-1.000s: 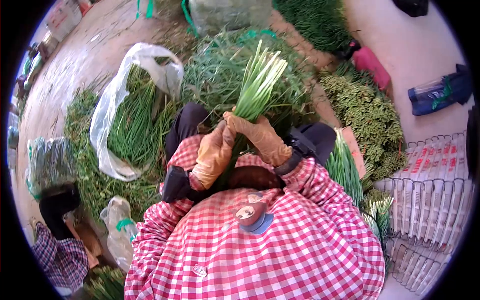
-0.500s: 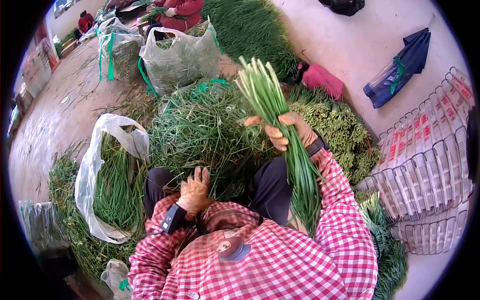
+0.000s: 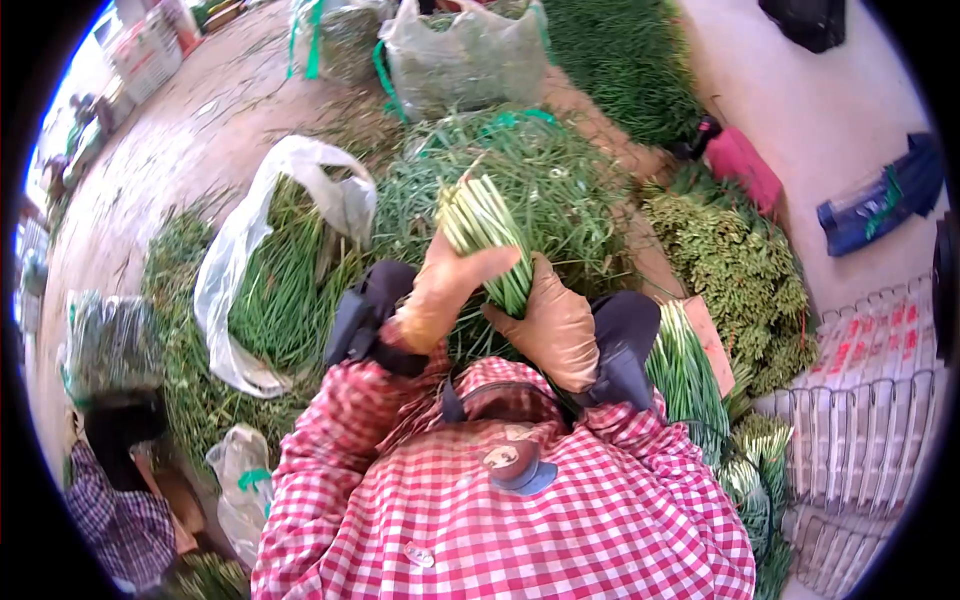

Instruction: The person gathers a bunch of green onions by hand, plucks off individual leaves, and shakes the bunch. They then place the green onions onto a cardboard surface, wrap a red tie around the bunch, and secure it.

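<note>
A bunch of garlic chives (image 3: 484, 218) is upright in front of my chest, its pale cut ends on top. My left hand (image 3: 445, 290), in a tan glove, grips it from the left with the thumb across the stalks. Lower down, my gloved right hand (image 3: 555, 328) wraps it from the right. The leaves below are mostly hidden by my hands and jacket. Beyond my knees lies a heap of loose chives (image 3: 500, 165). To the right of my right knee, another bunch of chives (image 3: 685, 370) rests against a pinkish board (image 3: 708, 345).
An open plastic bag of greens (image 3: 285, 270) lies at left, with a filled bag (image 3: 460, 65) farther back. Stacked bundles (image 3: 735, 270) and wire-edged white crates (image 3: 860, 420) stand at right. A blue umbrella (image 3: 880, 205) lies on the floor. Another person's checked sleeve (image 3: 120, 515) shows lower left.
My right hand has brought the bunch down and left toward my chest. My left hand has risen from my lap and taken hold of it. The view has shifted.
</note>
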A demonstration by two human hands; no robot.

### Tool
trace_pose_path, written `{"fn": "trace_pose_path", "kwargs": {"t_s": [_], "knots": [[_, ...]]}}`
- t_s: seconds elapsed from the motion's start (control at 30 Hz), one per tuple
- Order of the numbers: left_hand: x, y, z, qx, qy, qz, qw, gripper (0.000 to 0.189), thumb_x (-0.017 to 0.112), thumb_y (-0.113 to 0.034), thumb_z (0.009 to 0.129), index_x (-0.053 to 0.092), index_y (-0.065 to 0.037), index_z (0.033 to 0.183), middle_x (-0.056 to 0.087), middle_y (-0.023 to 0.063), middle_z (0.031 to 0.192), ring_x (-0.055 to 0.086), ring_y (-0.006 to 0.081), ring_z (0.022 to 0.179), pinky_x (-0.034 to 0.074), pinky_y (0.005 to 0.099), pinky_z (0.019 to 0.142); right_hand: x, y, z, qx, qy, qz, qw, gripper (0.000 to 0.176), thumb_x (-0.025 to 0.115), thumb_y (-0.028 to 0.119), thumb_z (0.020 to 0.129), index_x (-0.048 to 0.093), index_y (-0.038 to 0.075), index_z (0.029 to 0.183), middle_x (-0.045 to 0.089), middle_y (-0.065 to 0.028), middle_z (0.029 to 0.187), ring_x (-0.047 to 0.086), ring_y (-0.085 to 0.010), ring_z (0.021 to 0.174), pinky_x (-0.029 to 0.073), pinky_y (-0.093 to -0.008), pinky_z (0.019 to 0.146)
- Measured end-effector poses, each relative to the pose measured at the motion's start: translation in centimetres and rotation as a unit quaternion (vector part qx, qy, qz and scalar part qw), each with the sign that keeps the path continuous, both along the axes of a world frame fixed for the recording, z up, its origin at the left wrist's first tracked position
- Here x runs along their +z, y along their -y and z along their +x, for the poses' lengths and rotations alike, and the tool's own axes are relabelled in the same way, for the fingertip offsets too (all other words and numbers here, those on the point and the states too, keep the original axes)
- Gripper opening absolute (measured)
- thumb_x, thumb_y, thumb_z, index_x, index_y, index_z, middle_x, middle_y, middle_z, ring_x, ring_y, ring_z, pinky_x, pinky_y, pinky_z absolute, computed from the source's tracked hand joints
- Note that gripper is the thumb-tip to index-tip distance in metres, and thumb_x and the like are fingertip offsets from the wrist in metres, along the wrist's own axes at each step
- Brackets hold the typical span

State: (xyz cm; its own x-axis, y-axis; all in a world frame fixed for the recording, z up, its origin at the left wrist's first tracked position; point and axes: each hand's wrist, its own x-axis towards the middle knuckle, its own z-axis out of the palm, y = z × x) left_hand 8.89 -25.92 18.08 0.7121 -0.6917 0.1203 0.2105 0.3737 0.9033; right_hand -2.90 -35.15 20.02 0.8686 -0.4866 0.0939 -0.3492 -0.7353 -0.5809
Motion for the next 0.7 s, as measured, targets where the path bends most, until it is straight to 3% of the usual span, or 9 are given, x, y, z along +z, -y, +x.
{"fn": "trace_pose_path", "kwargs": {"t_s": [0.07, 0.23, 0.27, 0.33, 0.4, 0.5, 0.57, 0.63, 0.7], "knots": [[0.4, 1.0, -1.0, 0.058, -0.106, -0.115, 0.986, 0.071, 0.072, -0.007, 0.076, 0.036, -0.005, 0.137, 0.060, 0.0078, 0.110, 0.061, 0.0190, 0.096, 0.049, 0.0317, 0.083, -2.3, -0.7, 0.3, 0.075, 0.066, -0.010, 0.995, 0.082, 0.078, 0.038, 0.067, 0.036, -0.005, 0.125, 0.062, -0.0230, 0.083, 0.064, -0.0380, 0.074, 0.051, -0.0450, 0.065], [0.0, -1.0, 1.2, -0.069, -0.135, -0.090, 0.984, 0.067, 0.068, -0.009, 0.078, 0.036, -0.002, 0.137, 0.067, 0.0138, 0.096, 0.065, 0.0225, 0.085, 0.052, 0.0346, 0.078, 8.3, 2.8, 0.8, 0.239, -0.327, -0.047, 0.913, 0.086, 0.071, 0.053, 0.072, 0.042, -0.006, 0.129, 0.063, -0.0223, 0.085, 0.065, -0.0304, 0.085, 0.053, -0.0383, 0.072], [0.1, -0.7, 1.4, -0.084, -0.117, -0.098, 0.985, 0.070, 0.069, -0.010, 0.076, 0.036, 0.002, 0.136, 0.067, 0.0141, 0.095, 0.065, 0.0231, 0.084, 0.052, 0.0353, 0.078, 10.1, 5.2, 1.2, 0.259, -0.313, -0.053, 0.912, 0.082, 0.069, 0.054, 0.074, 0.047, -0.004, 0.127, 0.064, -0.0209, 0.089, 0.065, -0.0280, 0.089, 0.053, -0.0358, 0.074], [0.0, 0.3, 2.1, -0.155, -0.077, -0.115, 0.978, 0.072, 0.071, -0.013, 0.074, 0.036, 0.005, 0.135, 0.067, 0.0138, 0.093, 0.065, 0.0234, 0.081, 0.051, 0.0368, 0.079, 12.2, 9.4, 2.5, 0.235, 0.010, 0.057, 0.970, 0.065, 0.067, 0.047, 0.080, 0.054, -0.001, 0.122, 0.067, -0.0140, 0.098, 0.065, -0.0235, 0.092, 0.052, -0.0325, 0.078], [0.5, 2.0, 2.1, -0.219, -0.037, -0.139, 0.965, 0.074, 0.072, -0.018, 0.074, 0.037, 0.004, 0.135, 0.067, 0.0137, 0.092, 0.064, 0.0243, 0.082, 0.051, 0.0380, 0.078, 16.5, 11.1, 6.5, 0.317, 0.170, 0.031, 0.933, 0.043, 0.055, 0.030, 0.092, 0.052, 0.002, 0.124, 0.065, -0.0062, 0.108, 0.064, -0.0134, 0.091, 0.052, -0.0295, 0.080], [1.7, 3.5, 1.1, -0.233, -0.045, -0.140, 0.961, 0.068, 0.070, -0.020, 0.075, 0.040, 0.004, 0.131, 0.067, 0.0145, 0.088, 0.065, 0.0246, 0.082, 0.050, 0.0378, 0.078, 16.6, 6.9, 7.0, 0.306, -0.009, 0.018, 0.952, 0.045, 0.051, 0.033, 0.093, 0.047, 0.008, 0.130, 0.060, -0.0108, 0.116, 0.063, -0.0178, 0.095, 0.052, -0.0300, 0.081], [-1.6, 4.7, -0.8, -0.032, -0.291, -0.201, 0.935, 0.050, 0.064, -0.024, 0.080, 0.052, 0.004, 0.120, 0.067, 0.0141, 0.086, 0.064, 0.0244, 0.080, 0.051, 0.0359, 0.074, 15.4, 3.6, 8.0, 0.310, -0.130, 0.028, 0.942, 0.047, 0.049, 0.036, 0.094, 0.044, 0.012, 0.134, 0.057, -0.0139, 0.122, 0.062, -0.0208, 0.098, 0.052, -0.0303, 0.081], [-2.6, 3.0, 0.9, -0.067, -0.206, -0.138, 0.966, 0.042, 0.061, -0.023, 0.083, 0.055, 0.003, 0.114, 0.065, 0.0118, 0.084, 0.063, 0.0241, 0.078, 0.051, 0.0366, 0.070, 13.9, 1.8, 8.5, 0.319, -0.245, 0.040, 0.915, 0.049, 0.046, 0.038, 0.094, 0.041, 0.016, 0.138, 0.054, -0.0169, 0.128, 0.061, -0.0238, 0.101, 0.051, -0.0307, 0.082], [-2.1, 1.1, 4.0, -0.054, -0.169, -0.166, 0.970, 0.036, 0.057, -0.024, 0.085, 0.058, 0.004, 0.109, 0.062, 0.0086, 0.078, 0.061, 0.0236, 0.075, 0.051, 0.0370, 0.064, 6.7, 8.7, 11.4, 0.417, 0.175, 0.148, 0.880, 0.060, 0.066, 0.043, 0.081, 0.053, -0.001, 0.119, 0.057, -0.0158, 0.122, 0.055, -0.0221, 0.112, 0.045, -0.0368, 0.093]]}}
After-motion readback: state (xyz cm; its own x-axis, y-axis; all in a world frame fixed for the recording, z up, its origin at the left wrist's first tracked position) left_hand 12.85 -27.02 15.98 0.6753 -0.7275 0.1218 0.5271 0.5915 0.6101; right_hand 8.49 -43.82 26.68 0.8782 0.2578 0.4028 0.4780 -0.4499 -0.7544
